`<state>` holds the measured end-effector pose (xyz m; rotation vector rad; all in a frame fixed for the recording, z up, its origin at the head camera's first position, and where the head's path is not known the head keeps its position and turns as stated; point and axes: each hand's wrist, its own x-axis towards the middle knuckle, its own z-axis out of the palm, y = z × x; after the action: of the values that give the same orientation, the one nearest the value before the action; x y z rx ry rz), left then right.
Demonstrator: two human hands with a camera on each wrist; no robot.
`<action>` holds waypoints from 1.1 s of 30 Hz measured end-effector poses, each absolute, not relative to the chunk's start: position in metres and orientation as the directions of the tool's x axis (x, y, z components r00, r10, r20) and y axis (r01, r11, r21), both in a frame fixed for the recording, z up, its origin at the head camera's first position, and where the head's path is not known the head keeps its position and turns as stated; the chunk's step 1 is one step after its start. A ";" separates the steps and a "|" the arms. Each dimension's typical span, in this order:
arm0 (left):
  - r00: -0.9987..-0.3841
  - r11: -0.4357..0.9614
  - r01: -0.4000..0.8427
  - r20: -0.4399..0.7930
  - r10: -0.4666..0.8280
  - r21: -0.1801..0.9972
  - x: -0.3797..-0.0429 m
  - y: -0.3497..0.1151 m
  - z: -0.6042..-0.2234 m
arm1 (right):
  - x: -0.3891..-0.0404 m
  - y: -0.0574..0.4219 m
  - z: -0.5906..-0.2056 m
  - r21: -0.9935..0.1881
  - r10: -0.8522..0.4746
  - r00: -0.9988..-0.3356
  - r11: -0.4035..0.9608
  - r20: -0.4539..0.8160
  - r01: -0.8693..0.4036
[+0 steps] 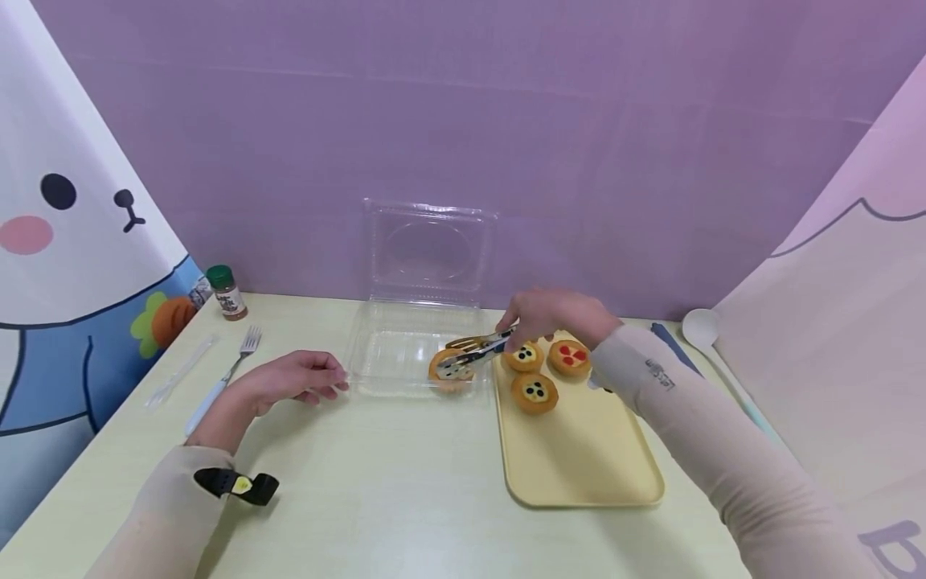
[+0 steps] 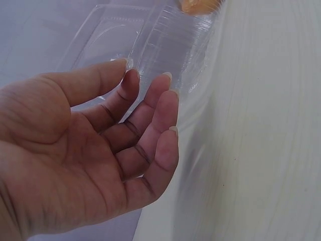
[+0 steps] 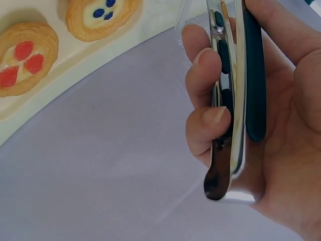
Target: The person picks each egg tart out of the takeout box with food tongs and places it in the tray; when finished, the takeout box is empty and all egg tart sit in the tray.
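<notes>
My right hand (image 1: 546, 315) grips a pair of metal tongs (image 3: 241, 75) with dark green handle pads, fingers on one arm and thumb on the other. At the tongs' far end, in the right part of a clear plastic clamshell box (image 1: 394, 358), is a round golden tart (image 1: 440, 371), partly covered by the tong heads. The box's lid (image 1: 428, 245) stands raised at the back. Just off the box's front left corner is my left hand (image 1: 300, 378), palm turned inward and fingers loosely bent, holding nothing. The left wrist view shows its fingertips (image 2: 165, 103) overlapping the box.
A beige tray (image 1: 579, 466) right of the box bears a red-topped tart (image 1: 569, 357) and two with dark blue toppings (image 1: 534, 392). Leftward lie a fork (image 1: 246, 347), a wrapped clear utensil (image 1: 181, 371) and a green-capped jar (image 1: 227, 293). A large spoon (image 1: 702, 328) lies far right.
</notes>
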<state>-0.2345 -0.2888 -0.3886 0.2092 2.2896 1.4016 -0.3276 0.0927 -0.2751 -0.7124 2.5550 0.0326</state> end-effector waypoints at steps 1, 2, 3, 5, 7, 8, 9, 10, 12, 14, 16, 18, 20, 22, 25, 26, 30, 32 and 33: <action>-0.889 0.473 -0.103 -0.294 0.350 0.875 -0.235 -0.289 -0.389 | -0.328 0.092 -0.275 -0.099 -0.480 -0.746 0.864 -0.461 -0.494; -0.890 0.474 -0.105 -0.295 0.348 0.874 -0.235 -0.289 -0.389 | -0.328 0.092 -0.275 -0.096 -0.485 -0.744 0.860 -0.459 -0.501; -0.890 0.473 -0.106 -0.295 0.347 0.875 -0.236 -0.289 -0.389 | -0.328 0.092 -0.275 -0.097 -0.492 -0.742 0.856 -0.455 -0.508; -0.892 0.474 -0.105 -0.294 0.345 0.874 -0.236 -0.290 -0.389 | -0.327 0.093 -0.276 -0.098 -0.509 -0.740 0.846 -0.440 -0.523; -0.892 0.474 -0.104 -0.293 0.344 0.874 -0.235 -0.290 -0.389 | -0.326 0.095 -0.277 -0.093 -0.526 -0.744 0.836 -0.412 -0.540; -0.892 0.475 -0.103 -0.293 0.345 0.874 -0.235 -0.290 -0.389 | -0.326 0.096 -0.278 -0.086 -0.539 -0.745 0.828 -0.392 -0.554; -0.891 0.476 -0.102 -0.293 0.346 0.874 -0.235 -0.290 -0.389 | -0.325 0.097 -0.279 -0.079 -0.547 -0.749 0.823 -0.374 -0.562; -0.891 0.477 -0.101 -0.293 0.346 0.873 -0.234 -0.290 -0.389 | -0.325 0.099 -0.281 -0.069 -0.556 -0.752 0.817 -0.355 -0.572; -0.892 0.479 -0.102 -0.294 0.345 0.872 -0.234 -0.290 -0.388 | -0.324 0.101 -0.285 -0.050 -0.571 -0.759 0.808 -0.312 -0.587; -0.891 0.480 -0.101 -0.293 0.346 0.872 -0.234 -0.290 -0.388 | -0.323 0.103 -0.289 -0.042 -0.577 -0.767 0.806 -0.279 -0.591; -0.892 0.478 -0.103 -0.294 0.345 0.872 -0.234 -0.290 -0.388 | -0.322 0.105 -0.293 -0.040 -0.577 -0.776 0.808 -0.257 -0.588; -0.891 0.477 -0.102 -0.294 0.346 0.873 -0.234 -0.290 -0.389 | -0.321 0.106 -0.297 -0.044 -0.571 -0.783 0.814 -0.245 -0.579; -0.891 0.477 -0.105 -0.295 0.344 0.873 -0.234 -0.289 -0.389 | -0.321 0.106 -0.299 -0.048 -0.564 -0.790 0.820 -0.241 -0.570; -0.892 0.478 -0.104 -0.295 0.343 0.872 -0.233 -0.290 -0.390 | -0.320 0.106 -0.301 -0.050 -0.555 -0.796 0.826 -0.242 -0.561; -0.893 0.476 -0.106 -0.294 0.341 0.873 -0.233 -0.290 -0.390 | -0.321 0.105 -0.302 -0.050 -0.540 -0.803 0.836 -0.253 -0.546; -0.893 0.474 -0.105 -0.293 0.343 0.874 -0.233 -0.290 -0.390 | -0.321 0.104 -0.303 -0.051 -0.536 -0.804 0.839 -0.259 -0.542; -0.893 0.470 -0.102 -0.289 0.346 0.877 -0.233 -0.289 -0.390 | -0.322 0.101 -0.304 -0.055 -0.539 -0.796 0.836 -0.275 -0.546; -0.893 0.471 -0.098 -0.286 0.347 0.877 -0.233 -0.289 -0.389 | -0.322 0.100 -0.304 -0.056 -0.547 -0.789 0.830 -0.278 -0.555; -0.893 0.472 -0.098 -0.286 0.346 0.876 -0.233 -0.289 -0.389 | -0.322 0.099 -0.305 -0.055 -0.550 -0.788 0.827 -0.277 -0.559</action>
<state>-0.2328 -0.2893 -0.3892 0.2075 2.2966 1.4064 -0.3222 0.0993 -0.3045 -0.8466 2.7280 0.0436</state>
